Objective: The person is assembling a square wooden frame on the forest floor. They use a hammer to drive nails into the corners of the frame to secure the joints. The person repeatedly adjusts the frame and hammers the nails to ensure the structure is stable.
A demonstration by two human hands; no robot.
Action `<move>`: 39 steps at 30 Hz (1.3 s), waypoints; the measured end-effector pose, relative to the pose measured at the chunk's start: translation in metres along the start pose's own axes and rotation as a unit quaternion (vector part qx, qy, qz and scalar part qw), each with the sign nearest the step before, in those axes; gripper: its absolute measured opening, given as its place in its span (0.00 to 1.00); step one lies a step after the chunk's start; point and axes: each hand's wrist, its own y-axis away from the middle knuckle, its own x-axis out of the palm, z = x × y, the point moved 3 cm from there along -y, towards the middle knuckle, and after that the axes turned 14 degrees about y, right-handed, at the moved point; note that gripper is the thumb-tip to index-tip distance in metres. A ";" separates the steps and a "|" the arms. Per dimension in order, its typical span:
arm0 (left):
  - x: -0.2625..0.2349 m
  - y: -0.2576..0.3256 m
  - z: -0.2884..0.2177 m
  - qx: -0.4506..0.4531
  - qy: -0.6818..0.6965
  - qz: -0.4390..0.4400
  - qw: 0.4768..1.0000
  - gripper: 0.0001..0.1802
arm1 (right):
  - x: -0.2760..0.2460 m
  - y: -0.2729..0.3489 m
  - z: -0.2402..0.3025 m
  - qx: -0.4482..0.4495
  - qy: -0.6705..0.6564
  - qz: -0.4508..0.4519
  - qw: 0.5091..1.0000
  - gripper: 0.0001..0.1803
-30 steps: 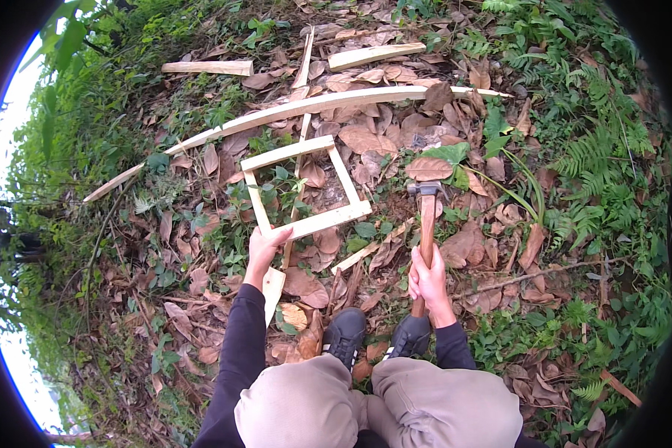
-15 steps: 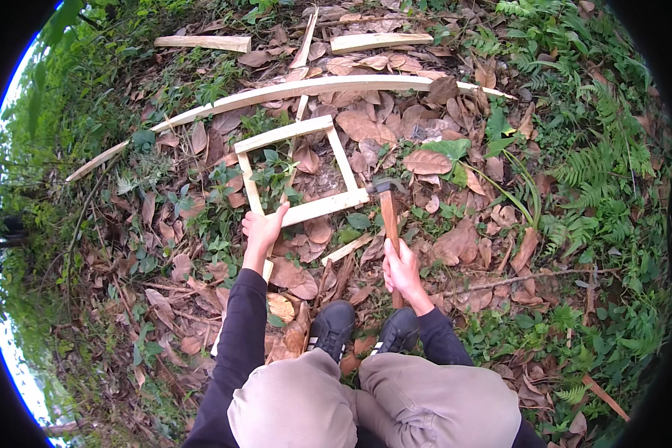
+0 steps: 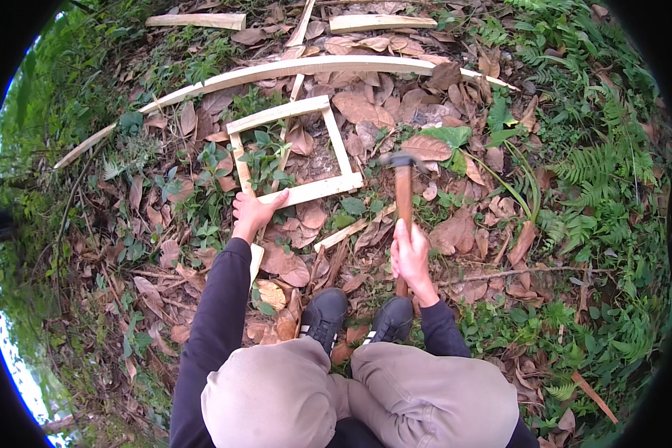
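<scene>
Two knees in tan trousers fill the lower edge, cut off by the rim, and hide the ground beneath them. Two black shoes (image 3: 358,319) stand on the leaf litter just beyond. The right hand (image 3: 411,254) has its fingers wrapped around the wooden handle of a hammer (image 3: 403,196); the handle's lower end shows below the hand, near the right shoe. The hammer's long axis runs near to far, almost straight away from the person, head at the far end, held above the leaves just right of the frame. Its dark head is blurred, so the face and claw cannot be told apart. The left hand (image 3: 254,210) lies flat with fingers spread on the near left corner of a pale wooden frame (image 3: 319,188), a rough rectangle on the ground. Leaves cover part of a loose slat (image 3: 351,230) near the frame. Beyond the frame lies a long curved plank (image 3: 276,71), running left to right. Farther off, short boards (image 3: 198,20) are cut by the upper rim.
</scene>
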 end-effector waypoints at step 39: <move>0.002 -0.019 0.015 0.024 0.018 0.005 1.000 0.81 | 0.035 -0.008 -0.009 0.015 0.180 0.029 0.983 0.19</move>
